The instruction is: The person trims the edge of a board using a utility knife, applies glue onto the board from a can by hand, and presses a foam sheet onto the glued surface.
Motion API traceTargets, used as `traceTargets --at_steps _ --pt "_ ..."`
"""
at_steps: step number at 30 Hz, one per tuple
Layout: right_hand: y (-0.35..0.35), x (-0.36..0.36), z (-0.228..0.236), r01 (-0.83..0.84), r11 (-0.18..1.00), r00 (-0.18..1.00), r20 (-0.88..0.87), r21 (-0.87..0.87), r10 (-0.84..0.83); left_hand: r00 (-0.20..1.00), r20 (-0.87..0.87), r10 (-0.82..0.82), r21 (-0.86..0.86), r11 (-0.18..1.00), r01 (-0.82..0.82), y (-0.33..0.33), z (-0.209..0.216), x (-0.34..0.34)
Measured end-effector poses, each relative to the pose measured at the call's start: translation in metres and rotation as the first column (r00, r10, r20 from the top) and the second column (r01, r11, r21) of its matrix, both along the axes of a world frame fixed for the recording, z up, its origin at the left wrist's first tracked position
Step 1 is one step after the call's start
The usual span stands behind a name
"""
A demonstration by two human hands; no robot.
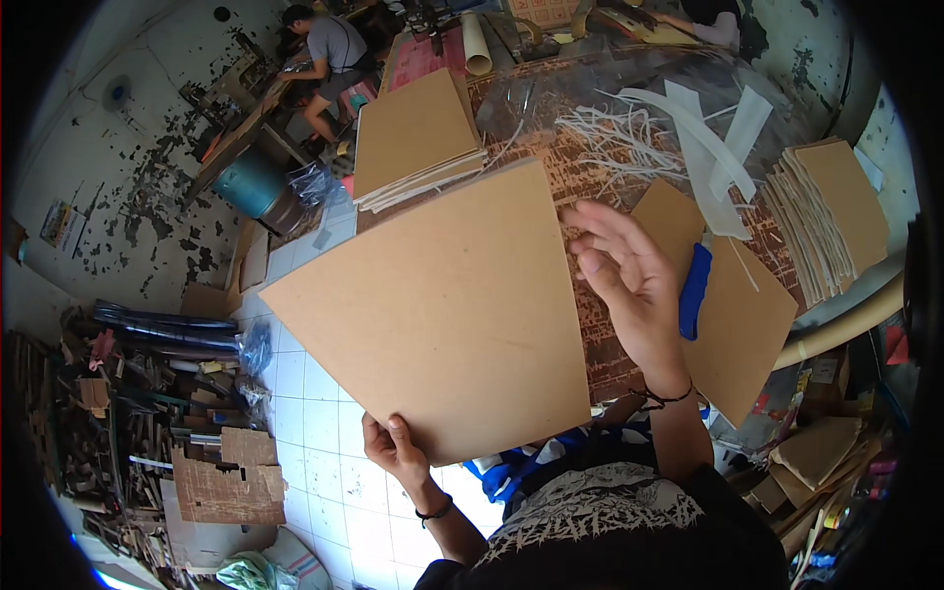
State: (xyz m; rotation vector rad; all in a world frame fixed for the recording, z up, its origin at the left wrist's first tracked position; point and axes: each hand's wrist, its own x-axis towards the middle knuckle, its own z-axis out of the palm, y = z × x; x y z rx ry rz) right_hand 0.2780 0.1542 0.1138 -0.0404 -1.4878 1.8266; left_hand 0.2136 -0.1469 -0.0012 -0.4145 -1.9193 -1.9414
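A large brown board sheet, apparently cardboard, is tilted in front of me over the table's near edge. My left hand grips its lower left edge, thumb on top and fingers underneath. Just off the sheet's right edge, my right hand is raised with its fingers apart and nothing in it. To the right of that hand, a blue-handled tool lies on another brown board; its working end cannot be made out.
A stack of boards sits at the table's far left, another at the right. White strips lie scattered on the worn table. A cardboard tube lies at the back. One person works at far left; another's arm shows beyond the table.
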Motion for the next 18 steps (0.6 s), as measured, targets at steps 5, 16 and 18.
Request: traceTargets --at_steps 5,16,18 --pt "-0.004 -0.011 0.003 -0.015 0.998 1.0 -0.025 0.057 0.017 0.999 0.038 -0.027 0.002 1.0 0.026 -0.009 -0.015 0.003" --pt "-0.019 0.005 -0.03 -0.058 0.982 0.997 0.056 0.178 0.049 0.997 0.071 -0.012 0.107 0.994 0.004 0.005 -0.005 0.004" --pt "-0.023 0.006 -0.04 -0.036 0.974 0.999 0.042 0.223 0.027 0.997 0.083 -0.007 0.132 0.991 -0.004 0.008 -0.002 0.003"
